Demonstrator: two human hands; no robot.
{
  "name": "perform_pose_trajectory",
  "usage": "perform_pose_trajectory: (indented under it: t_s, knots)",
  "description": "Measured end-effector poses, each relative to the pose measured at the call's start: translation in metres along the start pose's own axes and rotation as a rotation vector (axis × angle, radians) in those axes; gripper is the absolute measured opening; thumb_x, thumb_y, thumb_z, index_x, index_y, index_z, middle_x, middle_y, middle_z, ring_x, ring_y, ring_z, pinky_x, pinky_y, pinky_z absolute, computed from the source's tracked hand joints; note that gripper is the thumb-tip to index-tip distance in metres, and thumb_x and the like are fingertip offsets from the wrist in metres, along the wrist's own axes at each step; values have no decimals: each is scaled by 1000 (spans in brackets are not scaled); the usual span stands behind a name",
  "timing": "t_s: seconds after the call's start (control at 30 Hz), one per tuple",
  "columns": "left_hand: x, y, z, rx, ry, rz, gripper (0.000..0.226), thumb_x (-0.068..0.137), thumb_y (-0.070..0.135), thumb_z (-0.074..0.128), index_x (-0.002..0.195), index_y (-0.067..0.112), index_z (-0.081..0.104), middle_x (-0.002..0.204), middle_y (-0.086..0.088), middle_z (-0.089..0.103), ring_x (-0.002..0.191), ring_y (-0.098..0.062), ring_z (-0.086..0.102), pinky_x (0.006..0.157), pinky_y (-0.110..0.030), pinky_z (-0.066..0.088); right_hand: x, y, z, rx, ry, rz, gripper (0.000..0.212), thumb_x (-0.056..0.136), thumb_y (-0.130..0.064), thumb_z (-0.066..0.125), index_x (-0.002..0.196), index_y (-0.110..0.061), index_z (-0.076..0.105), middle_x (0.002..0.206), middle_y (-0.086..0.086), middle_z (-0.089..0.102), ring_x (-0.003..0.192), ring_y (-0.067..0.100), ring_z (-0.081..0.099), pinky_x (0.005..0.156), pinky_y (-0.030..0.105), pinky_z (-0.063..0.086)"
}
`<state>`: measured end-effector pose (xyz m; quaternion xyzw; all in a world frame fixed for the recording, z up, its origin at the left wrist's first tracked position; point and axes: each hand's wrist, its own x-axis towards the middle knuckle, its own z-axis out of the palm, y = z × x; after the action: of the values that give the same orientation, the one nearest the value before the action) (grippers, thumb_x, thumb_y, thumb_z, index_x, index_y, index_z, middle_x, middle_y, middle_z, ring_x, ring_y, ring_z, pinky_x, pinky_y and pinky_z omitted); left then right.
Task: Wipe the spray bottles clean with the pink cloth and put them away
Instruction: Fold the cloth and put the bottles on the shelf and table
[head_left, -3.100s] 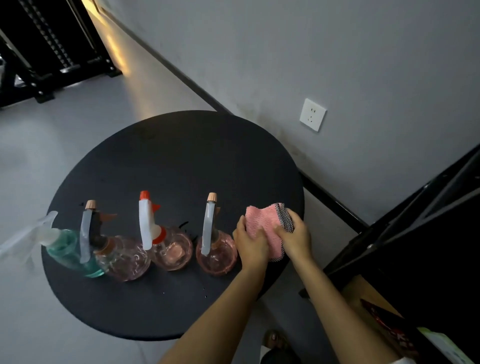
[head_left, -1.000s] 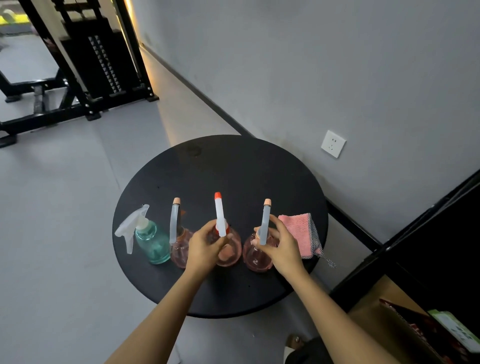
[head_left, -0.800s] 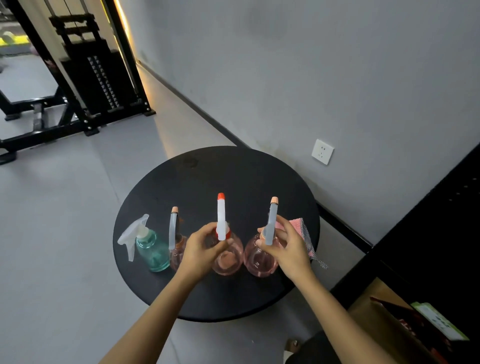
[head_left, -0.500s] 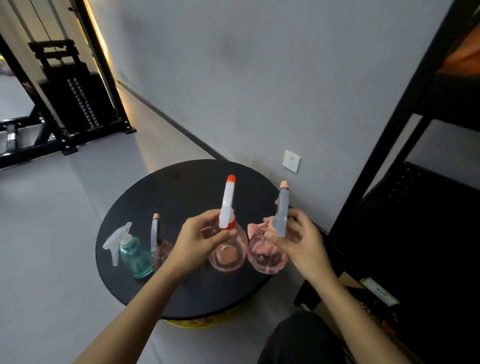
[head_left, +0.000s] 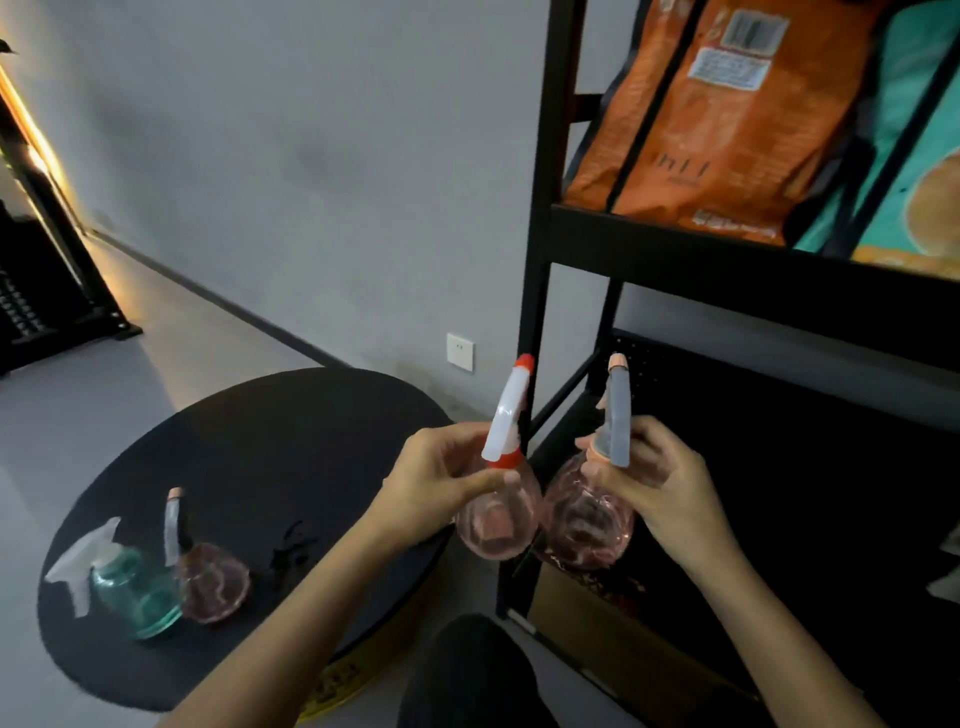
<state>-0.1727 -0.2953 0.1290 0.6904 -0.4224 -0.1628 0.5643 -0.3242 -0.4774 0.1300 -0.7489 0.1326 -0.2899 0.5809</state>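
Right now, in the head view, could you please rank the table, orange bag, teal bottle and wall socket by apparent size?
Largest to smallest:
table
orange bag, partly cut off by the frame
teal bottle
wall socket

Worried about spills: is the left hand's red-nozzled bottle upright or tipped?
Nearly upright, slightly tilted: left hand grips the bottle by the neck, sprayer above, body below.

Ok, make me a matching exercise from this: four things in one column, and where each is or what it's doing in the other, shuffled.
1 red-tipped bottle
2 green bottle
3 orange bag
4 right hand

A on the rack shelf
B gripping a grey-sprayer pink bottle
C in the left hand
D standing on the round table

Pairs: 1-C, 2-D, 3-A, 4-B
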Motion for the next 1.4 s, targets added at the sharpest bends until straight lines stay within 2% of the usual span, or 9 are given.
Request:
perform_pose_trajectory:
  t_s: [0.27,0.5,0.63,0.77,0.87,1.0,1.17,1.27,1.4]
  knots:
    - [64,2,80,-57,-149,30,24,81,11,75,105,10,71,99,-3,75,94,-14,72,86,-31,58,-1,23,-82,-46,183,50,32,78,1,75,107,-4,62,98,2,75,93,8,71,78,19,54]
    - [127,-24,130,-91,-170,33,24,80,4,76,102,10,70,100,-14,72,93,-16,70,85,-25,55,23,61,-117,-47,302,146,36,76,4,76,100,-20,61,99,2,74,88,4,71,81,19,54]
    - [158,-43,144,-73,-211,-1,21,80,8,77,95,21,69,100,-6,71,97,-19,69,87,-29,54,46,84,-124,-72,362,171,36,75,1,78,100,-18,60,100,2,73,90,6,70,83,23,55]
    - [183,-64,153,-93,-181,-54,30,79,5,77,108,12,68,105,-9,71,98,-17,68,90,-28,53,71,109,-129,-60,413,193,41,75,3,78,95,-26,58,95,-4,72,89,10,70,85,31,55]
    - [199,-76,159,-127,-108,-117,31,78,2,78,107,7,69,94,1,71,89,-10,69,87,-27,56,87,125,-131,-62,458,204,40,75,3,77,96,-25,58,93,-5,71,83,1,69,81,25,56]
    - [224,-87,166,-68,-123,-114,27,80,5,77,106,10,70,86,10,69,85,-4,65,84,-20,51,105,138,-134,-95,466,194,38,78,1,76,108,-11,57,99,0,70,86,1,68,78,17,55]
    - [253,-95,173,49,-147,-38,32,79,10,79,110,9,71,89,8,70,92,-14,68,91,-32,52,125,150,-140,-171,472,168,44,80,-6,76,120,-5,57,105,2,71,95,9,69,84,22,55]
    - [264,-98,178,53,-157,-3,29,79,9,78,108,6,71,89,4,70,88,-11,67,87,-28,52,135,158,-143,-169,510,176,44,80,-6,77,119,-6,57,106,4,72,96,9,69,86,24,55]
    - [271,-98,182,6,-201,-13,24,82,4,75,106,3,70,93,-6,72,89,-17,70,85,-27,54,146,169,-148,-186,552,216,47,77,-12,81,118,-7,58,109,8,72,100,17,70,93,38,55]
